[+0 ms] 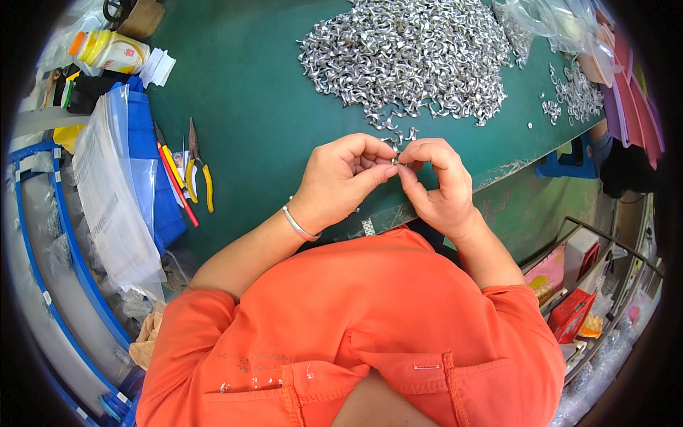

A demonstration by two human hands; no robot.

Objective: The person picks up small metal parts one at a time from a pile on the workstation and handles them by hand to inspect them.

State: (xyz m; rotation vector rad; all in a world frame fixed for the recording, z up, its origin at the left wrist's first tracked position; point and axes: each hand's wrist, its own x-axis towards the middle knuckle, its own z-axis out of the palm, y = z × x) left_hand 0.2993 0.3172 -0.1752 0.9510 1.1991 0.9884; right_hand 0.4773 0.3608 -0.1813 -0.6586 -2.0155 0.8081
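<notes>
My left hand (343,179) and my right hand (440,186) meet fingertip to fingertip over the near edge of the green table (263,107). Between the fingertips both hands pinch a small silver metal piece (395,161). A silver bangle (297,223) circles my left wrist. Just beyond the hands a few loose metal pieces (398,134) lie on the table, and behind them spreads a large heap of the same shiny curled metal pieces (405,53).
Yellow-handled pliers (200,171) and red and yellow tools (174,181) lie at the left, beside a blue bin with a clear plastic bag (110,185). A yellow bottle (107,51) stands far left. A smaller pile of metal pieces (578,96) and plastic bags (562,21) sit far right.
</notes>
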